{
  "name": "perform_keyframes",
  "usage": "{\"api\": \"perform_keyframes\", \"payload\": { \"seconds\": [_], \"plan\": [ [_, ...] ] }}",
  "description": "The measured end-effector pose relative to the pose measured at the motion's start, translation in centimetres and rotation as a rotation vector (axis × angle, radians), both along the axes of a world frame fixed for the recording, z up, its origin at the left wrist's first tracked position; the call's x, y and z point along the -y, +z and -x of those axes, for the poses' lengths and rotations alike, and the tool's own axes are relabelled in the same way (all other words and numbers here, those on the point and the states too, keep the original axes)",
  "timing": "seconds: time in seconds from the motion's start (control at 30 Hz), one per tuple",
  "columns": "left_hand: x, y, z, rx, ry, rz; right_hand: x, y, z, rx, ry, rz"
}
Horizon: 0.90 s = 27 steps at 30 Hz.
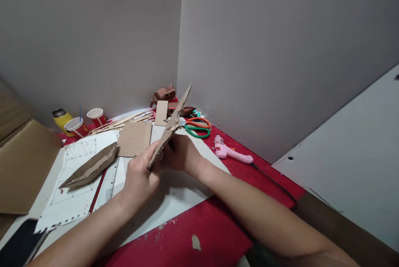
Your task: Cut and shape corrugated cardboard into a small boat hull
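Both my hands hold a long pointed cardboard piece point(172, 123) edge-on above the red table point(199, 233). My left hand point(140, 177) pinches its lower end from the left, fingers closed on it. On the other side my right hand point(181, 153) grips the same piece, its fingers mostly hidden behind the cardboard. A second folded cardboard shape point(90, 169) lies on a white drawing sheet point(75, 196) to the left.
A flat cardboard square point(134, 138), a ruler point(109, 184), wooden sticks point(124, 121), two red paper cups point(87, 121), a yellow bottle point(61, 118), scissors point(198, 126) and a pink glue gun point(230, 153) with its black cord lie around. Grey walls stand behind; a white board point(352, 163) leans at right.
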<state>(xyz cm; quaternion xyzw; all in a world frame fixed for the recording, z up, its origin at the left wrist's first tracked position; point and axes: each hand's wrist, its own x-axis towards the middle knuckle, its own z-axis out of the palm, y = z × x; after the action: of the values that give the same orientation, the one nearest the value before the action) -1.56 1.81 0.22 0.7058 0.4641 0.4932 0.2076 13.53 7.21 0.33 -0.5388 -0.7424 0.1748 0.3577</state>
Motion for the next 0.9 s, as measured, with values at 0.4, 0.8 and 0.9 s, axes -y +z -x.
{"api": "perform_keyframes", "payload": {
  "seconds": [0.4, 0.8, 0.9],
  "plan": [
    [-1.4, 0.5, 0.5, 0.16, 0.118, 0.103, -0.8, -0.1, -0.6, -0.074, 0.067, -0.101],
    [-2.3, -0.1, 0.7, 0.444, 0.136, 0.268, -0.9, -1.0, -0.4, -0.236, 0.177, -0.191],
    [-3.1, 0.0, 1.3, 0.506, 0.141, 0.261, -0.5, -0.6, -0.4, -0.29, 0.238, -0.195]
  ]
}}
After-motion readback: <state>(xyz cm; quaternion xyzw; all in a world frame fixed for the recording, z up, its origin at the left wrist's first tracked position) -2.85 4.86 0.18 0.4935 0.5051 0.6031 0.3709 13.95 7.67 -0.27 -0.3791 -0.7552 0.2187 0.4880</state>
